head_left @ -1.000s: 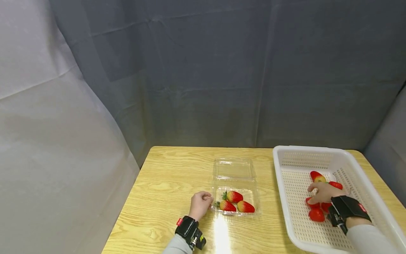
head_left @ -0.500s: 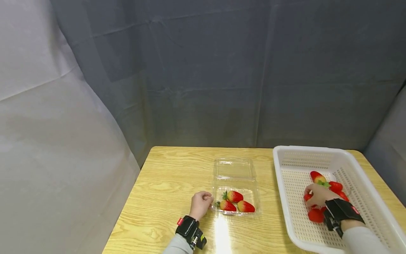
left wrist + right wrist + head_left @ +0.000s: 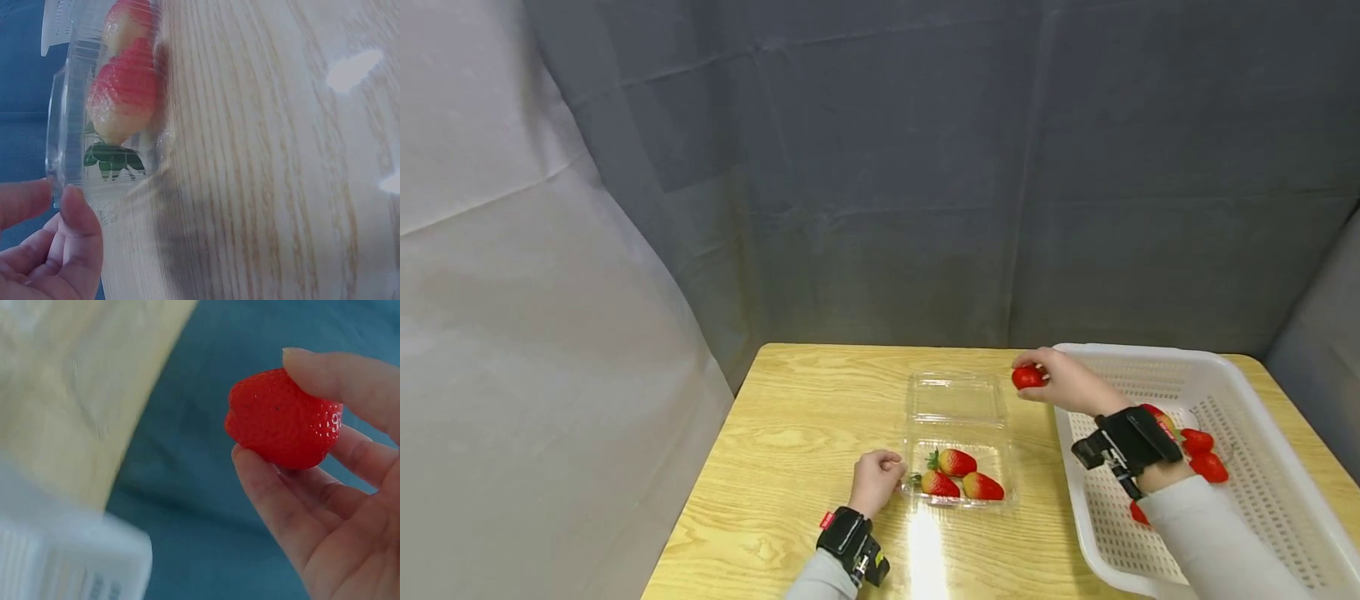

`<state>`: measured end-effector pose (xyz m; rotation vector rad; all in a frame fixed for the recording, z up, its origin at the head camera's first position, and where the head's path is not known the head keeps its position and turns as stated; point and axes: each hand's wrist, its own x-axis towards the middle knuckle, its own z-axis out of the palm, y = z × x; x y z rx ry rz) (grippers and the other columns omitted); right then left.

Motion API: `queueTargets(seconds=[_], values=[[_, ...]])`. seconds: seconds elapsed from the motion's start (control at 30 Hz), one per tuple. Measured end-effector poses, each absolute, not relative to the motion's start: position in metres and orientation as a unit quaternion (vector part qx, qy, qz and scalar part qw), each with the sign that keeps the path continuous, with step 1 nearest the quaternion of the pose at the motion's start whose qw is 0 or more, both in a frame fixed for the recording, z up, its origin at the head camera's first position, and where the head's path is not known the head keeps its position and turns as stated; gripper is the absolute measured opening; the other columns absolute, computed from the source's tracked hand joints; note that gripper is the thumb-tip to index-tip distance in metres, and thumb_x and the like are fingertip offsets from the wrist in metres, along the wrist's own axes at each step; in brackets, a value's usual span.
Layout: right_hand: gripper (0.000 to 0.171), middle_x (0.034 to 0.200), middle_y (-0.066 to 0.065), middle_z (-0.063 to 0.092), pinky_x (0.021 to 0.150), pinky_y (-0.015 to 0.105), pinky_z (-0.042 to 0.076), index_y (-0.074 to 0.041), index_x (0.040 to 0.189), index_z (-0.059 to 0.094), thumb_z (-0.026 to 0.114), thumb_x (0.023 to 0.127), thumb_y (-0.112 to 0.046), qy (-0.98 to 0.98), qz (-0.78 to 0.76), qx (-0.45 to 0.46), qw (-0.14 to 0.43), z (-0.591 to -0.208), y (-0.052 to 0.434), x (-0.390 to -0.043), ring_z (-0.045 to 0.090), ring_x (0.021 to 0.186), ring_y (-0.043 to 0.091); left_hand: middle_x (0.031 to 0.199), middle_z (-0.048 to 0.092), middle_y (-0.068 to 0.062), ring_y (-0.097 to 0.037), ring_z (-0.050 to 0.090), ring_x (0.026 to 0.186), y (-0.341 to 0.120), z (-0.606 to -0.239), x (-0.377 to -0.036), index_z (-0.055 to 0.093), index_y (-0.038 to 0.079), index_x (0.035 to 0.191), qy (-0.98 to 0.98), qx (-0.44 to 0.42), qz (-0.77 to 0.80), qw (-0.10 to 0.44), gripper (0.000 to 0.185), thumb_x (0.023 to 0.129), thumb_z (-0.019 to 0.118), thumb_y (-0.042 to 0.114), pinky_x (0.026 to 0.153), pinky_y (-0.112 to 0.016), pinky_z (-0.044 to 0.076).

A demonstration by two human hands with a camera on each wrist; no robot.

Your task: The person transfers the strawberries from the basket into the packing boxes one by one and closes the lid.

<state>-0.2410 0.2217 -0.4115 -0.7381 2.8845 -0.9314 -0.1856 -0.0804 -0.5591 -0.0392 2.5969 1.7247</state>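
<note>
Partly hidden by the right arm, three basket strawberries [image 3: 1204, 454] are counted; one strawberry [image 3: 1027, 377] is pinched by the right hand [image 3: 1063, 381], the clamshell [image 3: 958, 479] with three by the left hand [image 3: 874, 482].

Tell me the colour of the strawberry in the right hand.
The strawberry pinched by the right hand is solid bright red with tiny pale seeds; the right wrist view shows it best.

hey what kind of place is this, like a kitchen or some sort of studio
Probably a staged recording setup, not a kitchen: grey cloth backdrop hangs round a bare wooden table, which carries only a clear clamshell box and a white plastic basket of strawberries, and both hands wear wrist cameras.
</note>
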Motion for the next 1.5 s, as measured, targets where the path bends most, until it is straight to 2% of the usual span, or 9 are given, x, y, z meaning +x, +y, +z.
queueTargets(seconds=[0.17, 0.3, 0.57, 0.8, 0.97, 1.1, 1.2, 1.33, 1.5], values=[[0.031, 0.093, 0.013, 0.061, 0.069, 0.033, 0.05, 0.003, 0.099, 0.061, 0.073, 0.072, -0.004, 0.917, -0.277, -0.28, 0.059, -0.437, 0.181, -0.247, 0.056, 0.081, 0.022, 0.064, 0.063, -0.008, -0.012, 0.057, 0.048, -0.08, -0.56, -0.186, 0.064, -0.009, 0.087, 0.832, -0.011, 0.554, 0.01, 0.012, 0.079, 0.064, 0.0, 0.041, -0.019, 0.04], [0.03, 0.086, 0.009, 0.06, 0.068, 0.03, 0.048, 0.003, 0.096, 0.061, 0.074, 0.069, -0.002, 0.917, -0.257, -0.283, 0.113, -0.469, 0.163, -0.249, 0.054, 0.075, 0.018, 0.064, 0.063, -0.008, -0.012, 0.057, 0.048, -0.079, -0.561, -0.187, 0.064, -0.009, 0.087, 0.829, -0.011, 0.56, 0.012, 0.012, 0.079, 0.064, 0.0, 0.041, -0.019, 0.04], [0.024, 0.073, 0.004, 0.053, 0.054, 0.024, 0.043, -0.001, 0.082, 0.06, 0.072, 0.063, 0.006, 0.93, -0.223, -0.202, 0.213, -0.511, 0.148, -0.239, 0.047, 0.064, 0.016, 0.065, 0.063, -0.009, -0.011, 0.057, 0.048, -0.079, -0.56, -0.187, 0.064, -0.009, 0.086, 0.83, -0.008, 0.558, 0.01, 0.012, 0.079, 0.064, 0.0, 0.042, -0.02, 0.042], [0.023, 0.07, 0.002, 0.051, 0.054, 0.027, 0.038, -0.004, 0.075, 0.059, 0.072, 0.06, 0.008, 0.945, -0.195, -0.179, 0.193, -0.523, 0.142, -0.231, 0.043, 0.064, 0.018, 0.065, 0.063, -0.008, -0.011, 0.057, 0.048, -0.079, -0.562, -0.188, 0.064, -0.009, 0.088, 0.827, -0.007, 0.561, 0.017, 0.013, 0.08, 0.064, 0.001, 0.043, -0.021, 0.044], [0.027, 0.08, 0.007, 0.057, 0.06, 0.031, 0.043, -0.001, 0.087, 0.06, 0.073, 0.064, 0.005, 0.941, -0.197, -0.183, 0.206, -0.516, 0.144, -0.233, 0.048, 0.07, 0.021, 0.065, 0.063, -0.008, -0.012, 0.058, 0.049, -0.079, -0.564, -0.188, 0.064, -0.008, 0.088, 0.826, -0.008, 0.564, 0.018, 0.012, 0.081, 0.064, 0.001, 0.043, -0.022, 0.044], [0.035, 0.098, 0.019, 0.06, 0.073, 0.041, 0.048, 0.002, 0.103, 0.059, 0.072, 0.071, -0.003, 0.931, -0.224, -0.226, 0.18, -0.481, 0.16, -0.239, 0.056, 0.087, 0.031, 0.065, 0.063, -0.008, -0.013, 0.058, 0.049, -0.078, -0.565, -0.189, 0.064, -0.008, 0.088, 0.822, -0.01, 0.569, 0.021, 0.011, 0.08, 0.064, 0.0, 0.044, -0.022, 0.045], [0.041, 0.108, 0.023, 0.058, 0.079, 0.046, 0.047, 0.004, 0.112, 0.056, 0.07, 0.076, -0.007, 0.928, -0.248, -0.256, 0.109, -0.444, 0.186, -0.242, 0.056, 0.097, 0.038, 0.065, 0.063, -0.008, -0.013, 0.058, 0.049, -0.077, -0.564, -0.189, 0.064, -0.008, 0.088, 0.821, -0.01, 0.57, 0.023, 0.011, 0.081, 0.064, 0.001, 0.044, -0.022, 0.046], [0.051, 0.12, 0.027, 0.051, 0.081, 0.05, 0.045, 0.005, 0.125, 0.047, 0.068, 0.08, -0.009, 0.94, -0.247, -0.232, 0.03, -0.396, 0.228, -0.232, 0.05, 0.104, 0.043, 0.066, 0.063, -0.009, -0.016, 0.059, 0.051, -0.078, -0.56, -0.187, 0.064, -0.008, 0.089, 0.825, -0.008, 0.565, 0.02, 0.012, 0.081, 0.064, 0.001, 0.044, -0.022, 0.044], [0.058, 0.123, 0.032, 0.045, 0.084, 0.056, 0.041, 0.007, 0.128, 0.043, 0.068, 0.08, -0.012, 0.96, -0.215, -0.178, 0.022, -0.378, 0.276, -0.216, 0.044, 0.11, 0.047, 0.065, 0.063, -0.01, -0.017, 0.059, 0.05, -0.079, -0.556, -0.185, 0.063, -0.01, 0.089, 0.828, -0.007, 0.561, 0.017, 0.013, 0.08, 0.063, 0.0, 0.043, -0.02, 0.043]])
